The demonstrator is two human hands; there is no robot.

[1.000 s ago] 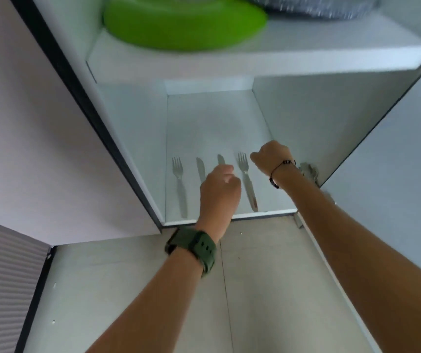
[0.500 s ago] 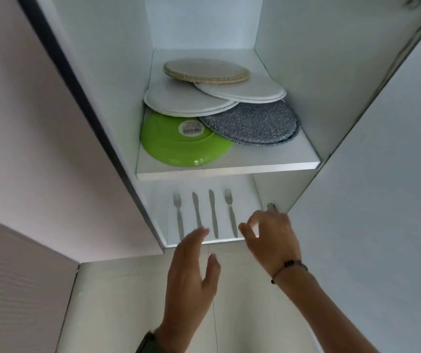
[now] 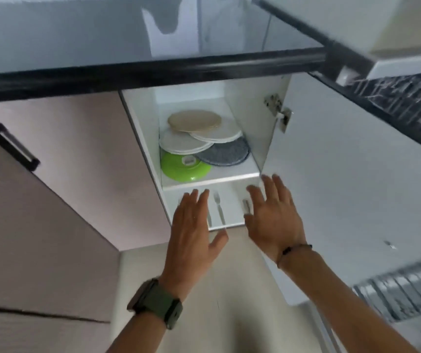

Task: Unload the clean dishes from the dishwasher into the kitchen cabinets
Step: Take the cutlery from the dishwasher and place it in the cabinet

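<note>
Left hand (image 3: 191,225) flat, fingers straight — right hand (image 3: 271,220) likewise, empty

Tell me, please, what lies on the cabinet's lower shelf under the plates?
A fork lies there in view; more cutlery is partly covered by the left hand and the right hand.

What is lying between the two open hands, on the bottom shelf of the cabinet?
In the head view, a fork lies on the bottom shelf between the left hand and the right hand, tines pointing inward. Other cutlery there is mostly hidden behind the hands.
</note>
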